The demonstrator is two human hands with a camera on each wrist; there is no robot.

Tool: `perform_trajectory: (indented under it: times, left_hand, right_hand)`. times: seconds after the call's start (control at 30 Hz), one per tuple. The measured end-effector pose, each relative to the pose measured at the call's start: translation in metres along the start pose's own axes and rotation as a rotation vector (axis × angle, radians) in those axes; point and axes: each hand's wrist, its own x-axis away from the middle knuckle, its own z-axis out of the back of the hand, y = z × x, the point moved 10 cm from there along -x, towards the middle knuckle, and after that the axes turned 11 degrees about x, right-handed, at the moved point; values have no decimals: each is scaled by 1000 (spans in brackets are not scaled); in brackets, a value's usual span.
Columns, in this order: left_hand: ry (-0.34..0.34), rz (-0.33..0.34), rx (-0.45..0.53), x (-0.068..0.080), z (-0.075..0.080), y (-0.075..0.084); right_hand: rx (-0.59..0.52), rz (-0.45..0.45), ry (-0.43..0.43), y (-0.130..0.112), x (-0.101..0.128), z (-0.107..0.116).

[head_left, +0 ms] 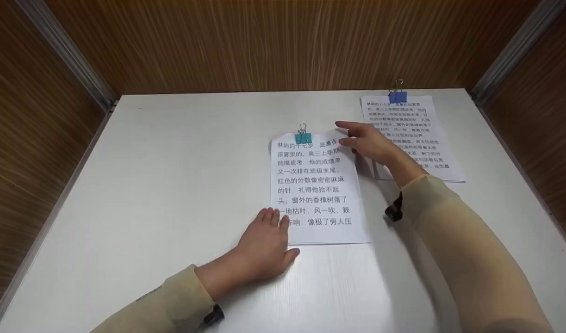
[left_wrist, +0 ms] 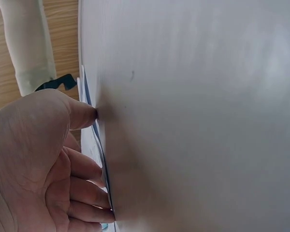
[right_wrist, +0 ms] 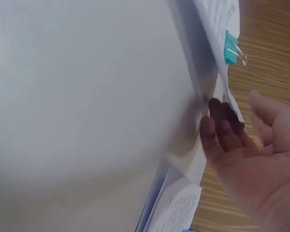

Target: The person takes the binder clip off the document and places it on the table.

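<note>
Wooden walls box in my white counter (head_left: 171, 185), and a second sheaf under a blue clip (head_left: 397, 96) lies far right. My left hand (head_left: 264, 245) presses flat on the teal-clipped sheaf's (head_left: 317, 194) lower left corner. My right hand (head_left: 370, 141), fingers straight, touches its upper right edge.

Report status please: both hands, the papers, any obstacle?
Left hand flat on teal-clipped paper stack. Right hand open at its top right edge. Blue-clipped stack lies behind, apart.
</note>
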Motion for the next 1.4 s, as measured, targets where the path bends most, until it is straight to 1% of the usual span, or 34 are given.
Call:
perform_trajectory:
  times: [0.1, 0.23, 0.37, 0.43, 0.6, 0.7, 0.93, 1.03, 1.13, 1.2, 1.3, 1.4]
  left_hand:
    - [-3, 0, 6, -1, -1, 0]
    - [-4, 4, 14, -3, -2, 0]
    - [-6, 4, 7, -4, -3, 1]
    - [-7, 2, 1, -4, -3, 2]
    - [-2, 0, -10, -5, -1, 3]
    - [0, -2, -13, -6, 0, 3]
    - [-16, 15, -13, -6, 5, -3]
    - [0, 10, -11, -6, 11, -6]
    - [32, -5, -27, -4, 21, -9]
    - [61, -17, -27, -2, 31, -11]
    - [105, -29, -13, 0, 46, -14]
    - [165, -46, 16, -1, 64, -18]
  right_hand:
    - [-31, -7, -8, 0, -1, -3]
    - [-69, -40, 1, 5, -1, -5]
    - [-136, -81, 41, 10, 1, -3]
    - [-189, -90, 66, 11, 2, -2]
    - [-375, -57, 128, 7, 6, 4]
    - [-478, -34, 142, 3, 9, 6]
    - [-611, -2, 131, -9, 18, 11]
    - [-629, 4, 149, -12, 21, 16]
    - [-616, 15, 180, -14, 22, 23]
    - [-595, 21, 212, -13, 23, 29]
    - [-601, 17, 256, -8, 25, 36]
    - [-615, 17, 275, -4, 26, 41]
